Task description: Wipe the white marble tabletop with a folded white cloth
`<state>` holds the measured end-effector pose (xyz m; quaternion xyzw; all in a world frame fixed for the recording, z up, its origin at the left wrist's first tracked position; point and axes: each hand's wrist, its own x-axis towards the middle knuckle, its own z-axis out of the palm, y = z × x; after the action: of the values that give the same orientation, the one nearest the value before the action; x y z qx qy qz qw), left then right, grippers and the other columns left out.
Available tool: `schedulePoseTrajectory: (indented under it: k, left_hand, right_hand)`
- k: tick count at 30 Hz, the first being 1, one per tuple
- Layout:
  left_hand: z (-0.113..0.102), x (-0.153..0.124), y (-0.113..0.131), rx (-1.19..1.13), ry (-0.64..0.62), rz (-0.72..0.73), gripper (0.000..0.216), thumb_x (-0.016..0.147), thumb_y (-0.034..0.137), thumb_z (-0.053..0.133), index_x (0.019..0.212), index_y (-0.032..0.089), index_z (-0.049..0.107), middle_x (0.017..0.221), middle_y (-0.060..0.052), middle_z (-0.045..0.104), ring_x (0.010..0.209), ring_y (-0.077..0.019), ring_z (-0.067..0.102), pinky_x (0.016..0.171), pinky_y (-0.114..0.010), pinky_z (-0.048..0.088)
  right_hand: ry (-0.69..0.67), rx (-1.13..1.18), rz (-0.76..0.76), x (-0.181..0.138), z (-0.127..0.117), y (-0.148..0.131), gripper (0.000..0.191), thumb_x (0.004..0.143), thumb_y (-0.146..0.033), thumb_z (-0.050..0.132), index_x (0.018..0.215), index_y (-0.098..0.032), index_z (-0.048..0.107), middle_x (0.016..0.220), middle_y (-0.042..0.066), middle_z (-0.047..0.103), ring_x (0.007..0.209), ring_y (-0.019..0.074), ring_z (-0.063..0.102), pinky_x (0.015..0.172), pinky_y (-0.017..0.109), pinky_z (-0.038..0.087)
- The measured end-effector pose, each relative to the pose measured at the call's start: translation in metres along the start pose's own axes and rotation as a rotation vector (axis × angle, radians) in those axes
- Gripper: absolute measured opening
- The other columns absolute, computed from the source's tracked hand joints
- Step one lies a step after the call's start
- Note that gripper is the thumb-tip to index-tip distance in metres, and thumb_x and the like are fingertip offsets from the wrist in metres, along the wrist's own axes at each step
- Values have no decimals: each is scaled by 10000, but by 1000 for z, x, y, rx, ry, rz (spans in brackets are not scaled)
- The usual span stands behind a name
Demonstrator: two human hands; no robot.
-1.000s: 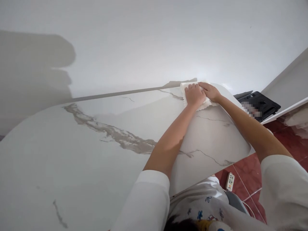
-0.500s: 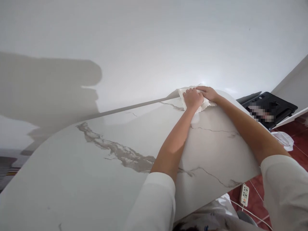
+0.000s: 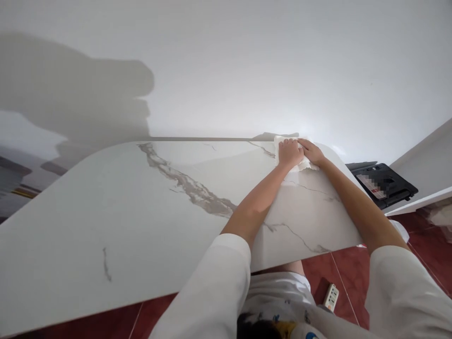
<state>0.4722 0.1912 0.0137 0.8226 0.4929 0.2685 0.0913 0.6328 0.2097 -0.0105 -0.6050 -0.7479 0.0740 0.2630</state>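
The left grip [image 3: 291, 153] lies palm down on a white cloth [image 3: 305, 164], its fingers side by side and pointing away from the body. The right grip [image 3: 311, 151] rests just beside it, over the right part of the same cloth, fingertips close against the left one. From here I cannot tell whether either grip pinches the cloth or only presses on it. The cloth sits beneath both, flat on the surface [image 3: 141, 226], its wavy edge poking out to the left and toward the body.

The surface is white with grey-brown veins; the widest vein [image 3: 190, 188] runs left of the grips. They are near its far right corner, and just past them rises a white wall [image 3: 226, 70]. A large shadow [image 3: 106, 89] falls on that wall, well to their left. To the right, beyond the surface's edge, is a black case [image 3: 399, 184]. Nearer the body, two white sleeves [image 3: 208, 278] cover the upper arms. Below the surface, between the sleeves, a power strip [image 3: 331, 296] lies on the red tiled floor [image 3: 346, 266].
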Motion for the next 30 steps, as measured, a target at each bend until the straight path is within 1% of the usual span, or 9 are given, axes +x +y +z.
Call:
schedulePoseTrajectory:
  k: [2,6,10,13,17,21,26,30]
  left_hand:
    - [-3,-10,2,3,-7,15,323,941,232,372,1163,159,596,1260,-107,615,1226,-267,476,1072,-409,314]
    - [-8,-30,5,14,-7,52,344,938,233,375,1188,131,587,1258,-126,610,1228,-278,470,1071,-425,316]
    - [-14,-52,10,28,-8,64,362,944,243,366,1209,117,578,1257,-139,606,1229,-284,471,1063,-434,321]
    - [-21,-70,15,36,-41,74,386,956,249,346,1239,100,562,1292,-147,589,1257,-284,455,1080,-437,307]
    - [-30,-98,21,47,-63,110,410,959,257,346,1281,91,538,1315,-146,578,1278,-292,441,1090,-449,308]
    - [-37,-128,29,48,-64,133,418,954,259,351,1289,92,536,1336,-143,569,1289,-295,435,1102,-456,311]
    - [-43,-163,47,49,-97,153,459,943,256,358,1334,63,501,1404,-160,521,1338,-318,396,1129,-478,286]
    - [-42,-183,71,27,-125,148,481,938,259,358,1356,57,483,1446,-174,481,1364,-326,380,1140,-480,279]
  right_hand:
    - [2,-17,6,-11,-1,-6,501,898,-336,377,1355,-261,568,1478,-9,499,1393,249,418,1196,469,292]
    - [-14,-68,16,-33,-5,-22,526,894,-316,371,1380,-214,546,1497,20,476,1409,242,395,1213,448,270]
    - [-18,-79,21,-56,-6,-38,517,902,-313,358,1379,-239,544,1488,3,486,1414,231,388,1218,452,261]
    - [-13,-69,2,-76,-8,-50,509,914,-310,343,1378,-246,541,1481,11,494,1408,236,397,1209,473,279]
    - [-9,-68,-17,-106,-11,-62,504,925,-336,354,1394,-260,525,1482,16,493,1408,252,396,1202,503,287]
    - [-6,-91,-44,-138,-14,-73,506,928,-327,366,1411,-267,505,1486,17,489,1412,253,392,1203,516,288]
    - [-6,-133,-80,-180,-22,-87,516,944,-337,346,1421,-210,497,1499,59,472,1415,256,387,1200,499,302]
    - [1,-113,-62,-214,-38,-91,507,958,-378,337,1419,-248,503,1496,36,476,1413,255,393,1193,504,320]
